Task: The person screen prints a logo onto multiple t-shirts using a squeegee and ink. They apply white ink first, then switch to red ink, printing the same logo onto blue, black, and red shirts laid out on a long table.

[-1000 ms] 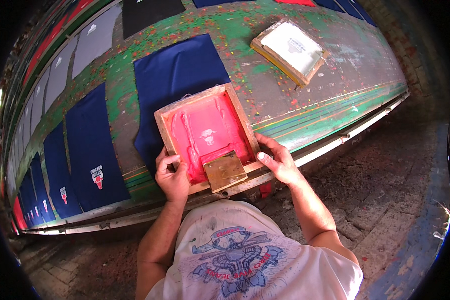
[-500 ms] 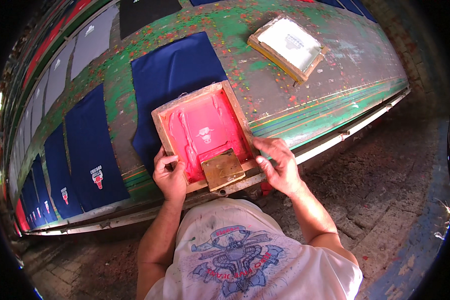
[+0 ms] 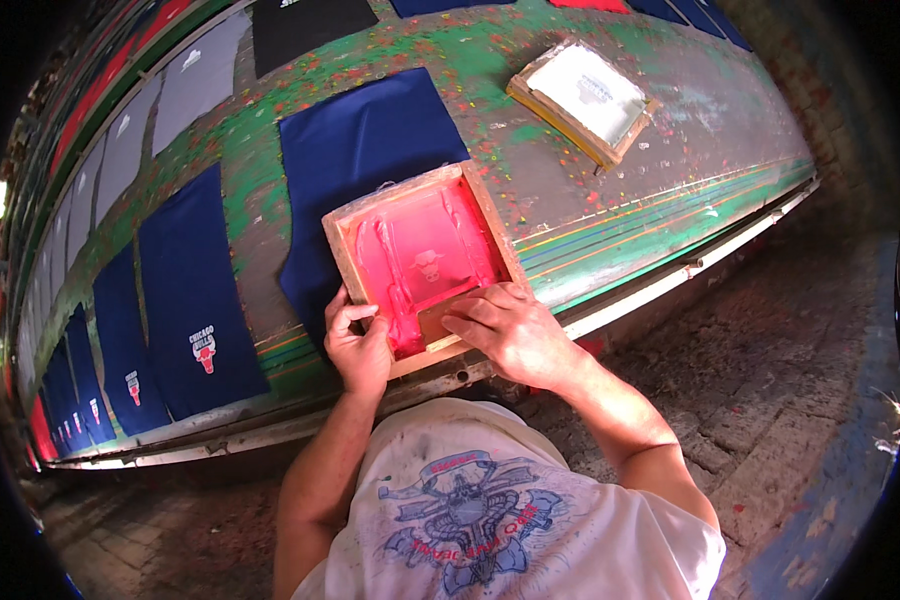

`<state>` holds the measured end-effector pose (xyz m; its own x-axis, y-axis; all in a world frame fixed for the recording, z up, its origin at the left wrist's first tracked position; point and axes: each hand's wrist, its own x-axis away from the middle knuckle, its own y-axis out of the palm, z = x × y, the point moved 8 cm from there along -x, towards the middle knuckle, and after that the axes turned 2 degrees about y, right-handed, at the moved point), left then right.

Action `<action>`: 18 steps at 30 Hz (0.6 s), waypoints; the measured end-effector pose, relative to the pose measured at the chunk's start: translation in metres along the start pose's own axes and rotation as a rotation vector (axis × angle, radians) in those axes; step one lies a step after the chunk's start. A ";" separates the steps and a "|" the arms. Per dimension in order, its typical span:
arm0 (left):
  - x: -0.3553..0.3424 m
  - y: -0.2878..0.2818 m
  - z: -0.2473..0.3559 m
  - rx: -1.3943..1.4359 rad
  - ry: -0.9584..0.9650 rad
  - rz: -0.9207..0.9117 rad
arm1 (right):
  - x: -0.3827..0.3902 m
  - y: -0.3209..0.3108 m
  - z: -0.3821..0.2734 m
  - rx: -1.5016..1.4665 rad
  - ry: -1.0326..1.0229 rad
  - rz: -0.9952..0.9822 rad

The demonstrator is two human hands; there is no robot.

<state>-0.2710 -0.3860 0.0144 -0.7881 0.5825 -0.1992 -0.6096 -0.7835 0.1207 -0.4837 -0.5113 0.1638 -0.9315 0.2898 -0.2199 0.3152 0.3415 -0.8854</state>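
Note:
A wooden screen frame (image 3: 388, 196) lies on a dark blue fabric piece (image 3: 365, 120), its mesh smeared with red ink (image 3: 432, 230) around a faint bull-head shape. My left hand (image 3: 358, 345) grips the frame's lower left side, thumb on the rim. My right hand (image 3: 505, 335) has its fingers closed on a brown squeegee block (image 3: 435, 325) inside the frame's near end, covering much of it.
A second screen frame (image 3: 582, 95) with white mesh rests farther right. Printed navy pieces (image 3: 175, 280) lie along the left, grey (image 3: 125, 160) and black (image 3: 310, 25) pieces beyond. The table (image 3: 650, 220) has a near metal rail (image 3: 610, 316) above a brick floor (image 3: 750, 420).
My right hand has left the frame's right side and moved leftward onto the squeegee block, now mostly covering it. My left hand stays on the frame.

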 end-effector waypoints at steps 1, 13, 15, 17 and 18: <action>-0.001 0.000 0.000 -0.003 0.008 0.001 | -0.009 0.004 -0.003 0.028 0.003 -0.037; -0.015 0.002 0.031 -0.325 0.090 -0.181 | -0.007 -0.001 -0.006 -0.059 0.167 -0.171; -0.021 0.005 0.056 -0.626 0.317 -0.300 | 0.004 0.005 -0.011 -0.011 0.164 -0.132; -0.024 0.006 0.066 -0.879 0.335 -0.396 | 0.012 0.011 -0.011 0.022 0.180 -0.113; -0.027 0.008 0.071 -0.977 0.369 -0.442 | 0.014 0.012 -0.011 0.041 0.152 -0.090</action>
<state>-0.2611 -0.3928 0.0898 -0.3483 0.8774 -0.3300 -0.3728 -0.4527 -0.8100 -0.4905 -0.4929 0.1548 -0.9166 0.3924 -0.0771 0.2209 0.3362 -0.9155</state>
